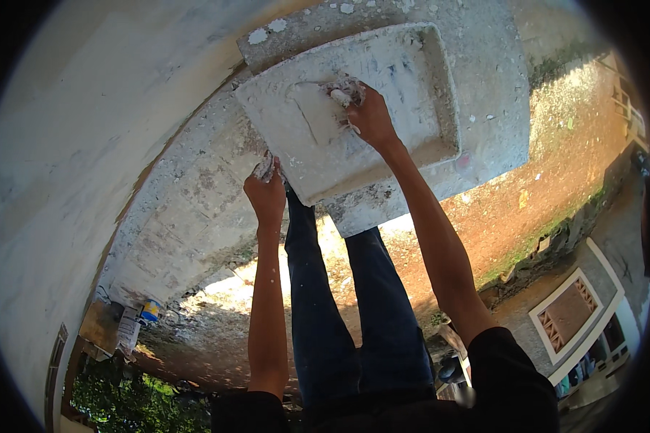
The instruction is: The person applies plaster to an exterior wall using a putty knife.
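A shallow, whitish rectangular basin (296, 155) with raised sides lies tilted in front of me. Smears and a thin curved line mark its bare floor. My right hand (372, 119) is closed inside it, around a crumpled, whitish, wet-looking lump (347, 92) that could be a rag or plaster. Beside the basin's left edge, my left hand (266, 195) is closed with white-coated fingers. Something whitish (265, 167) shows at its fingertips, too unclear to name.
Under the basin is a rough grey slab (495, 94), spotted white. A plastered wall (87, 123) runs along the left, above a stained concrete ledge (173, 216). A blue and yellow can (150, 310) stands at the lower left. Sunlit earth (556, 159) stretches right, toward a building (574, 314).
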Action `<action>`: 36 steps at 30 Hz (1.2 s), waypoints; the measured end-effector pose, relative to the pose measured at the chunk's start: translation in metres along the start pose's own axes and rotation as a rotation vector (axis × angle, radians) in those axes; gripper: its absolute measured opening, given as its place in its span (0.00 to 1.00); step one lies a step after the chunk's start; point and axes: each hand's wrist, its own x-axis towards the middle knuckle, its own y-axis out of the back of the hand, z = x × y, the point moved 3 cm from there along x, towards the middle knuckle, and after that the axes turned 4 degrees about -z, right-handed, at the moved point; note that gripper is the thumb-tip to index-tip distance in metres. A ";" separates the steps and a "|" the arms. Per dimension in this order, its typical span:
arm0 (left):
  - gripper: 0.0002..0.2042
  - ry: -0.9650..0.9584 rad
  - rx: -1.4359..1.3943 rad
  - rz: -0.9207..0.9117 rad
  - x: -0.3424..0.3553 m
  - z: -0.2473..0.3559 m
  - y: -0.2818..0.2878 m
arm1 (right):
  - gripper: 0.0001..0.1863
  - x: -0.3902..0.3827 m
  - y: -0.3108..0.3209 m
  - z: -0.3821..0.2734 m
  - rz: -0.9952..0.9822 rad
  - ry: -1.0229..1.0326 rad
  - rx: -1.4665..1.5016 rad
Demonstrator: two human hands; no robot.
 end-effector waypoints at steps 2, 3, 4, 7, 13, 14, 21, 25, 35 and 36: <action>0.14 0.064 -0.015 -0.049 0.001 -0.002 0.001 | 0.17 0.001 0.005 -0.009 0.027 0.010 0.091; 0.14 0.065 -0.014 -0.048 0.000 -0.003 0.002 | 0.17 0.003 0.018 -0.010 0.058 -0.001 0.169; 0.14 0.049 -0.008 -0.034 0.001 -0.003 0.004 | 0.16 0.001 0.034 -0.014 0.083 -0.079 0.264; 0.14 0.039 -0.012 -0.031 0.001 0.000 0.003 | 0.17 -0.001 0.070 0.012 0.231 -0.105 0.338; 0.13 -0.003 -0.037 -0.017 0.001 0.002 -0.003 | 0.17 -0.002 0.034 0.027 0.114 0.024 -0.035; 0.13 0.031 -0.055 -0.034 0.001 -0.001 -0.001 | 0.17 -0.001 0.032 0.022 0.113 0.022 -0.030; 0.13 0.050 0.008 -0.036 0.000 0.002 0.003 | 0.12 -0.002 0.058 0.010 0.214 -0.220 0.463; 0.12 0.054 -0.029 -0.025 0.001 0.004 -0.002 | 0.21 -0.003 0.005 0.003 0.035 -0.045 0.057; 0.11 -0.010 -0.069 0.021 0.001 -0.001 -0.003 | 0.19 -0.001 0.005 0.003 0.146 -0.035 0.018; 0.11 -0.008 -0.069 0.025 0.001 -0.003 -0.002 | 0.21 0.000 0.006 0.008 0.106 -0.023 0.007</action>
